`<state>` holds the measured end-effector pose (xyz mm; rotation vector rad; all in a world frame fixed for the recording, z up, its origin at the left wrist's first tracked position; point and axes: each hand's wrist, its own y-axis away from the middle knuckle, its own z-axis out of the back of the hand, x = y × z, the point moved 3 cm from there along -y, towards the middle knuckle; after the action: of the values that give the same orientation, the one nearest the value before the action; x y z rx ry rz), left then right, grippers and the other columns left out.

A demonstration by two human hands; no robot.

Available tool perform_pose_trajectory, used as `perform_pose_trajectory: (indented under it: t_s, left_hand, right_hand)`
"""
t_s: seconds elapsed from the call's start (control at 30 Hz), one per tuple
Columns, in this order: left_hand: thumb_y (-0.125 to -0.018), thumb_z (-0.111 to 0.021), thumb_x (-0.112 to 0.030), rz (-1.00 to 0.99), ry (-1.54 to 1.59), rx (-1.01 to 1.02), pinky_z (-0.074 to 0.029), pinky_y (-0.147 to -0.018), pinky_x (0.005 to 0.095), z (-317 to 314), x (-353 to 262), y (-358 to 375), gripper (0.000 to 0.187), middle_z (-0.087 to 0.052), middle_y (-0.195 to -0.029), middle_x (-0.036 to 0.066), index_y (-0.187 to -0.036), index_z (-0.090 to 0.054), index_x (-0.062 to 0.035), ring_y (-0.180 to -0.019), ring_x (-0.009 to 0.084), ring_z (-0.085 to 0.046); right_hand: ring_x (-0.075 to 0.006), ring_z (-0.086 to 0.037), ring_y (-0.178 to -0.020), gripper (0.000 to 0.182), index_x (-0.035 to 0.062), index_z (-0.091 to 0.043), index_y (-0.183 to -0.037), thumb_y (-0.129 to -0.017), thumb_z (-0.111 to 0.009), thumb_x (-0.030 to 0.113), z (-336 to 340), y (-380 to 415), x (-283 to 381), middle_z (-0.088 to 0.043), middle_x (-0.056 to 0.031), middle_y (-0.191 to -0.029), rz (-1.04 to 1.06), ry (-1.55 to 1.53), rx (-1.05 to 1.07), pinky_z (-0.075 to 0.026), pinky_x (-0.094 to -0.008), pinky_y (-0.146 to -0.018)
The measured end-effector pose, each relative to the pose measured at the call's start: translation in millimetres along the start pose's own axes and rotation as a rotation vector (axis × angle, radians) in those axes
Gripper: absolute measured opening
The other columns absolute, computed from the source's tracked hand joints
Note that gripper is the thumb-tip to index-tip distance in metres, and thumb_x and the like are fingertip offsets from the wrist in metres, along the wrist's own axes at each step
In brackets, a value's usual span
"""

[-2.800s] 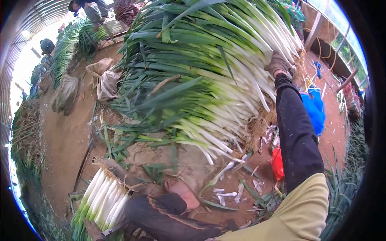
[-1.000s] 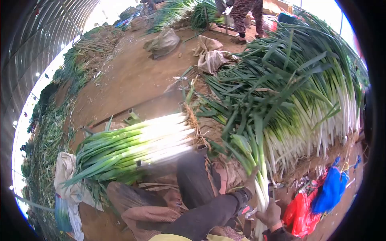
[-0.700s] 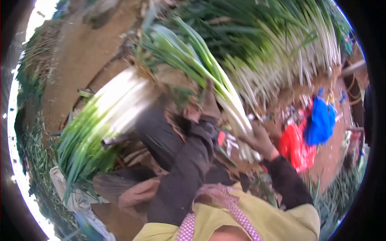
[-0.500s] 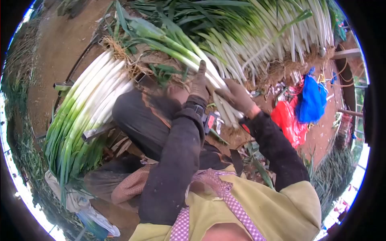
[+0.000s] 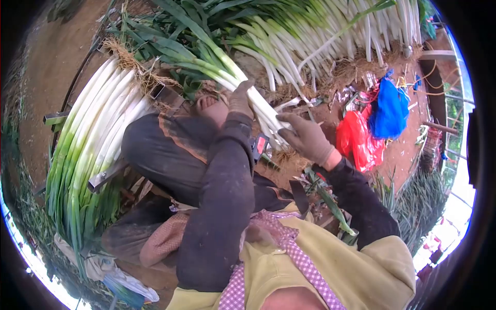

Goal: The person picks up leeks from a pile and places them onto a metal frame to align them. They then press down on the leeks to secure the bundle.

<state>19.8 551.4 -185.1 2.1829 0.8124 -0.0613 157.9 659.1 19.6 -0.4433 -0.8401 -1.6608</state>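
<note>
Several green onions [image 5: 261, 106] lie diagonally across the middle of the view, leaves toward the upper left and roots toward the lower right. My left hand [image 5: 241, 99], in a dirty glove, is wrapped round their white stalks. Closer to the roots, my right hand [image 5: 307, 137], also gloved, has its thumb and fingers on the stalk ends. The undersides of both hands' grips are hidden. At the left, a thick bundle of green onions [image 5: 98, 129] rests on a metal frame [image 5: 107, 175], roots up. A long row of green onions [image 5: 330, 36] lies at the top right.
A red plastic bag [image 5: 356, 139] and a blue bag [image 5: 388, 109] lie on the soil right of my right hand. My bent leg [image 5: 165, 142] is between the bundle and my left arm. Loose leaves [image 5: 333, 206] lie beneath my right forearm. A pale cloth [image 5: 95, 263] is at the lower left.
The view has shifted, so the scene sits further left. My right hand has moved down a little and its fingers are more spread along the stalk ends; the held stalks lie closer together.
</note>
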Motion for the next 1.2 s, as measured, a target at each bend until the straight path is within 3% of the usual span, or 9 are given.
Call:
perform_pose_trajectory:
  t_s: [0.17, 0.27, 0.5, 0.67, 0.77, 0.9, 1.0, 1.13, 1.2]
  left_hand:
    - [-0.079, -0.07, -0.027, -0.099, 0.04, 0.214, -0.059, -0.084, 0.052, -58, -34, 29, 0.05, -0.067, -0.102, 0.018, -0.119, -0.057, 0.0013, -0.088, 0.0373, -0.069]
    - [-0.084, -0.076, -0.03, -0.127, 0.113, 0.279, -0.055, -0.093, 0.0427, -81, -52, 46, 0.055, -0.064, -0.106, 0.014, -0.123, -0.056, 0.0017, -0.099, 0.0296, -0.065]
    - [-0.087, -0.077, -0.051, -0.089, 0.06, -0.012, -0.048, -0.102, 0.0459, -60, -26, 43, 0.071, -0.061, -0.125, 0.01, -0.139, -0.051, -0.0118, -0.113, 0.0291, -0.059]
    - [-0.084, -0.073, -0.066, -0.041, -0.104, -0.189, -0.05, -0.079, 0.0385, -9, 5, -1, 0.075, -0.062, -0.104, 0.009, -0.126, -0.059, -0.0056, -0.091, 0.0238, -0.059]
    - [-0.084, -0.068, -0.072, -0.075, -0.018, -0.162, -0.049, -0.095, 0.0408, -13, 5, 7, 0.089, -0.061, -0.122, 0.012, -0.14, -0.051, -0.0049, -0.108, 0.0279, -0.058]
    - [-0.082, -0.069, -0.072, -0.09, 0.12, -0.076, -0.046, -0.105, 0.0422, -36, -7, 31, 0.084, -0.06, -0.128, 0.008, -0.139, -0.052, -0.0125, -0.121, 0.0262, -0.055]
    - [-0.082, -0.069, -0.074, -0.137, 0.121, -0.073, -0.049, -0.1, 0.0434, -42, -14, 36, 0.083, -0.06, -0.127, 0.009, -0.136, -0.054, -0.0121, -0.116, 0.0271, -0.057]
    - [-0.087, -0.075, -0.05, 0.005, 0.02, 0.055, -0.058, -0.069, 0.0406, -16, -7, 19, 0.057, -0.058, -0.09, 0.011, -0.118, -0.056, -0.0056, -0.076, 0.0302, -0.064]
    - [-0.084, -0.072, -0.02, 0.01, 0.07, -0.009, -0.058, -0.065, 0.0402, -8, -5, 16, 0.032, -0.06, -0.083, 0.011, -0.107, -0.059, -0.0012, -0.069, 0.0304, -0.064]
  right_hand:
    - [-0.0337, -0.061, -0.121, 0.052, 0.0019, -0.051, -0.139, -0.097, -0.065, 0.03, -5, 12, -10, -0.059, -0.0198, -0.135, -0.002, -0.11, -0.254, -0.049, -0.0423, -0.099]
    - [-0.0188, -0.057, -0.12, 0.059, -0.0023, -0.051, -0.141, -0.095, -0.068, 0.03, 0, 0, -10, -0.062, -0.015, -0.13, -0.084, -0.589, -0.22, -0.044, -0.0334, -0.104]
    - [-0.0223, -0.065, -0.108, 0.053, -0.002, -0.06, -0.132, -0.093, -0.069, 0.033, -14, -36, -31, -0.068, -0.0131, -0.122, -0.182, -0.705, -0.201, -0.049, -0.0344, -0.096]
    - [-0.0376, -0.066, -0.109, 0.051, 0.0066, -0.062, -0.131, -0.088, -0.071, 0.034, -7, -59, -8, -0.067, -0.0213, -0.121, -0.035, 0.268, -0.004, -0.052, -0.0422, -0.093]
    - [-0.0372, -0.069, -0.099, 0.046, 0.0057, -0.066, -0.124, -0.086, -0.071, 0.032, -12, -78, -23, -0.07, -0.0203, -0.111, -0.038, 0.357, 0.046, -0.054, -0.0424, -0.089]
    - [-0.0203, -0.069, -0.082, 0.044, -0.0042, -0.068, -0.113, -0.081, -0.077, 0.024, 11, -90, -23, -0.073, -0.0139, -0.098, -0.306, -0.132, 0.064, -0.055, -0.0318, -0.08]
    - [-0.0253, -0.07, -0.086, 0.051, -0.0051, -0.068, -0.112, -0.079, -0.077, 0.033, 7, -80, -16, -0.073, -0.0155, -0.095, -0.267, -0.38, 0.013, -0.055, -0.0341, -0.083]
    - [-0.0326, -0.071, -0.095, 0.053, 0.0004, -0.07, -0.111, -0.082, -0.078, 0.044, -19, -61, 1, -0.073, -0.0191, -0.101, -0.092, -0.034, 0.113, -0.054, -0.0372, -0.083]
    - [-0.0382, -0.069, -0.098, 0.051, 0.0058, -0.071, -0.111, -0.085, -0.075, 0.049, -10, -63, 7, -0.072, -0.0189, -0.103, -0.127, 0.134, 0.157, -0.054, -0.0413, -0.083]
